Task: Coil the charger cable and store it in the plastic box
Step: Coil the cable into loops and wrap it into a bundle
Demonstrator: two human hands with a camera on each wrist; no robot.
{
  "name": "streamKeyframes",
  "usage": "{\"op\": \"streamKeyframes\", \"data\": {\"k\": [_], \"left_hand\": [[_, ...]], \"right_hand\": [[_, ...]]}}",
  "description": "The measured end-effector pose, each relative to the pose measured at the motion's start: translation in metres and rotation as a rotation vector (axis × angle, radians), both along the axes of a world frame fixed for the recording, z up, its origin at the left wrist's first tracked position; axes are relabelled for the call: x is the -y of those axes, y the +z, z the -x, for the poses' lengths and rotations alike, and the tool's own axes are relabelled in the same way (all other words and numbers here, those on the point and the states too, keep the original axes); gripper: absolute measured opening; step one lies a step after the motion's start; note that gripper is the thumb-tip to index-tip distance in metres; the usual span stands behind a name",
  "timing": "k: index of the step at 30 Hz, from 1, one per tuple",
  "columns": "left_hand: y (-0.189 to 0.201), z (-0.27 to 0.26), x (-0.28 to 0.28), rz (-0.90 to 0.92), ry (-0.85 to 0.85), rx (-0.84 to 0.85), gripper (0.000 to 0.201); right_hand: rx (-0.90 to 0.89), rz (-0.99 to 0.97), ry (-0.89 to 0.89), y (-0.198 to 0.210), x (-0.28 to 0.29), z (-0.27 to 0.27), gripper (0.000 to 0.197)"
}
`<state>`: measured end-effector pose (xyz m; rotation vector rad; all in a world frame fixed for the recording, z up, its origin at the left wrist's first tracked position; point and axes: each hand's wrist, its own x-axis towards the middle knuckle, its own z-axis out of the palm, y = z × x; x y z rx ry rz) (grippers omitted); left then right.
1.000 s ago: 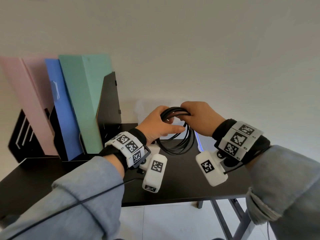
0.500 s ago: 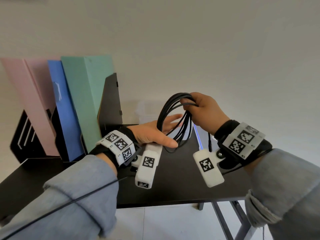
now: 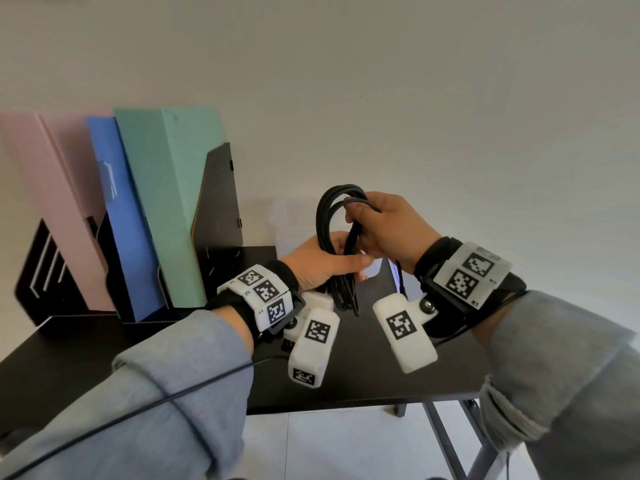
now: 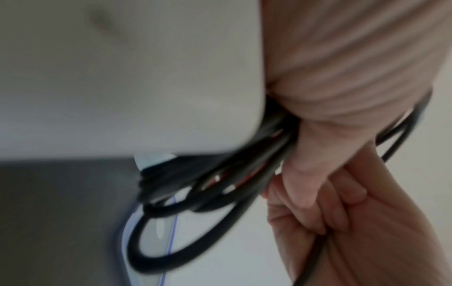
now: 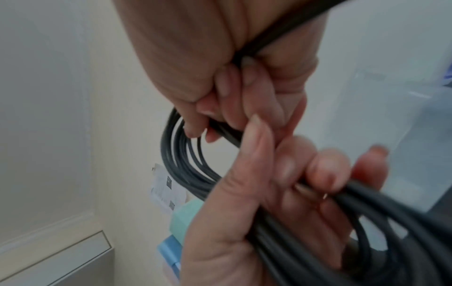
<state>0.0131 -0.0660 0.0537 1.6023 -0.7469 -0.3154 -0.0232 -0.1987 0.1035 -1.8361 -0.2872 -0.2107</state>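
Black cable (image 3: 334,237), green folder (image 3: 173,202) beside

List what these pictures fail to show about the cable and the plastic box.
- Plastic box: head view, faint against the wall, partly behind the hands; contents unreadable.
- Cable ends and plug: hidden inside the left hand and right hand.
- Loop count: both wrist views are motion-blurred.
- Bundle's bottom: right wrist view, cut off by the frame edge.

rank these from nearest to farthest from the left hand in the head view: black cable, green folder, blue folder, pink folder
1. black cable: gripped in the left hand itself.
2. green folder: to its left, nearest of the upright folders.
3. blue folder: next one further left.
4. pink folder: far left, beyond the blue.
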Motion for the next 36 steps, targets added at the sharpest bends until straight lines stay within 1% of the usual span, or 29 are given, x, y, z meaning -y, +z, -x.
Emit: {"op": "streamKeyframes", "data": {"k": [2, 4, 5, 6, 8, 10, 11, 13, 15, 17, 19, 21, 23, 24, 28, 31, 33, 36], "left_hand": [[-0.002, -0.002, -0.003, 0.018, 0.021, -0.03, 0.004], [-0.002, -0.003, -0.006, 0.072, 0.024, -0.072, 0.01], [-0.001, -0.003, -0.007, 0.104, 0.037, -0.09, 0.012], [0.0, -0.005, -0.008, 0.138, 0.063, -0.109, 0.014], [0.003, -0.008, -0.009, 0.205, 0.117, -0.143, 0.02], [0.006, -0.011, -0.01, 0.262, 0.138, -0.167, 0.022], [0.007, -0.013, -0.012, 0.29, 0.135, -0.183, 0.023], [0.009, -0.014, -0.015, 0.329, 0.119, -0.215, 0.024], [0.011, -0.013, -0.017, 0.312, 0.103, -0.206, 0.026], [0.011, -0.012, -0.017, 0.26, 0.077, -0.162, 0.027], [0.011, -0.01, -0.017, 0.165, 0.023, -0.102, 0.024], [0.011, -0.008, -0.014, 0.013, -0.012, -0.01, 0.021], [0.012, -0.005, -0.009, -0.145, -0.005, 0.098, 0.021], [0.013, -0.003, -0.008, -0.201, 0.007, 0.134, 0.021], [0.016, 0.0, -0.003, -0.413, 0.066, 0.229, 0.018], [0.017, 0.0, 0.003, -0.588, 0.079, 0.317, 0.022], [0.016, -0.001, 0.008, -0.64, 0.116, 0.343, 0.029], [0.014, -0.002, 0.012, -0.693, 0.16, 0.395, 0.039]], "right_hand": [[-0.004, 0.005, 0.045, 0.0, 0.005, 0.001, 0.012], [0.039, 0.056, 0.047, 0.0, 0.012, 0.001, 0.02], [0.069, 0.089, 0.043, 0.0, 0.016, 0.001, 0.021], [0.087, 0.095, 0.039, 0.0, 0.019, 0.002, 0.018], [0.079, 0.04, 0.068, -0.002, 0.025, 0.003, 0.003], [0.057, 0.005, 0.094, -0.008, 0.033, 0.001, 0.02], [0.041, 0.01, 0.101, -0.011, 0.036, 0.0, 0.026], [-0.011, 0.056, 0.071, -0.014, 0.043, -0.002, 0.03], [-0.079, 0.122, -0.025, -0.016, 0.049, -0.006, 0.032], [-0.134, 0.174, -0.136, -0.017, 0.055, -0.012, 0.036], [-0.165, 0.223, -0.222, -0.016, 0.058, -0.017, 0.038], [-0.164, 0.307, -0.295, -0.012, 0.057, -0.022, 0.039], [-0.151, 0.378, -0.343, -0.004, 0.051, -0.024, 0.038], [-0.144, 0.385, -0.349, 0.001, 0.048, -0.025, 0.038], [-0.111, 0.315, -0.33, 0.019, 0.034, -0.028, 0.037], [-0.039, 0.353, -0.273, 0.03, 0.021, -0.024, 0.034], [0.029, 0.426, -0.233, 0.037, 0.014, -0.018, 0.031], [0.151, 0.659, -0.216, 0.042, 0.002, -0.007, 0.03]]}}
